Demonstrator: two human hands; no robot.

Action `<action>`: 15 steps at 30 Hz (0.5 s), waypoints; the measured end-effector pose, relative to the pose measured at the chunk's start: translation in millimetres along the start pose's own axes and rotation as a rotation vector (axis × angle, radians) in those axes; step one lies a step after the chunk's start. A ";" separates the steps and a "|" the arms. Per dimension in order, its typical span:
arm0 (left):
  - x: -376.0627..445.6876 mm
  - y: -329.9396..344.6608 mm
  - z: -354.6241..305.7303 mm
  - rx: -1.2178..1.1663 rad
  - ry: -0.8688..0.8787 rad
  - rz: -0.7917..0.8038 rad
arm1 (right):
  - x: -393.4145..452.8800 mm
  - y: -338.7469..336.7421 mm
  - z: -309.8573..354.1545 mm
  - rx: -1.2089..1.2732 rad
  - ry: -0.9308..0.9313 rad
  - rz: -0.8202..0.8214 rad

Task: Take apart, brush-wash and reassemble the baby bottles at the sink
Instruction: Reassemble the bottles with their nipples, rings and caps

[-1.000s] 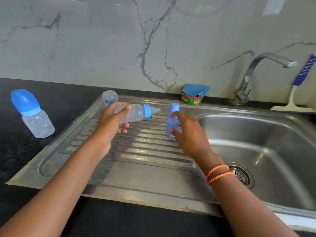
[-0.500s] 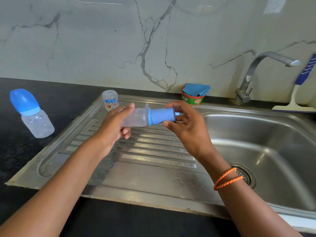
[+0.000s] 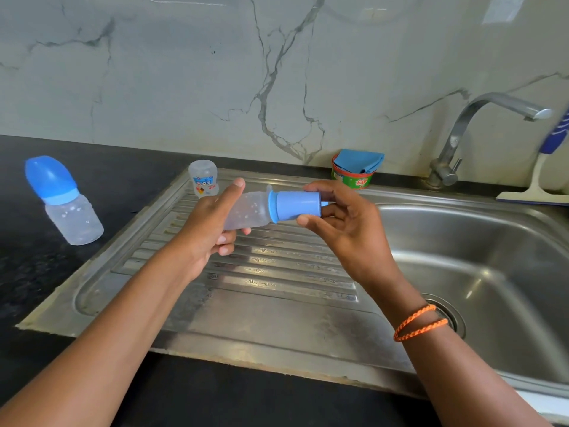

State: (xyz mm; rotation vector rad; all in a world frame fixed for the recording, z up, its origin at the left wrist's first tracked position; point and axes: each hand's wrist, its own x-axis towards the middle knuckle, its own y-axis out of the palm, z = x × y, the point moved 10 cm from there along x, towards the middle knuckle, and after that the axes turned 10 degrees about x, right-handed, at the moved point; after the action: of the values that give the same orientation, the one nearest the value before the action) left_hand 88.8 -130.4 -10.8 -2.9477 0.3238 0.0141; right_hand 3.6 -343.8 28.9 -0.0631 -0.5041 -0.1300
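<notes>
A clear baby bottle (image 3: 251, 211) lies on its side in the air above the sink's ribbed drainboard (image 3: 271, 266). My left hand (image 3: 212, 223) grips its body. A blue cap (image 3: 297, 204) sits over the bottle's blue collar, and my right hand (image 3: 335, 217) holds that cap with thumb and fingers curled round its end. A second bottle (image 3: 66, 201) with a blue cap stands on the black counter at the left. A small upturned clear bottle body (image 3: 203, 178) stands at the drainboard's back edge.
The steel basin (image 3: 480, 260) with its drain is at the right, under the tap (image 3: 480, 118). A green tub with a blue cloth (image 3: 355, 171) sits by the marble wall. A blue-handled wiper (image 3: 542, 180) leans at far right.
My right hand lifted the blue cap off the drainboard and put it over the nipple end of the bottle in my left hand. Both hands have held steady since.
</notes>
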 end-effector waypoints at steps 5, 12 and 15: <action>1.9 -2.9 -11.4 0.077 0.140 -0.072 | -2.4 1.5 -7.8 -0.127 0.057 -0.014; -5.6 11.1 -27.9 0.052 0.325 0.096 | -3.1 -9.2 -35.0 0.007 0.286 -0.157; -8.2 20.9 -29.1 0.078 0.362 0.201 | -3.2 -17.5 -35.8 0.023 0.292 -0.208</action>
State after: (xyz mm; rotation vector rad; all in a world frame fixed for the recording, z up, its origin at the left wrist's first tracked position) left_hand 76.0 -153.8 14.4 -2.8155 0.6524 -0.4974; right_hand 15.4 -364.0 -3.4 0.0312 -0.2189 -0.3323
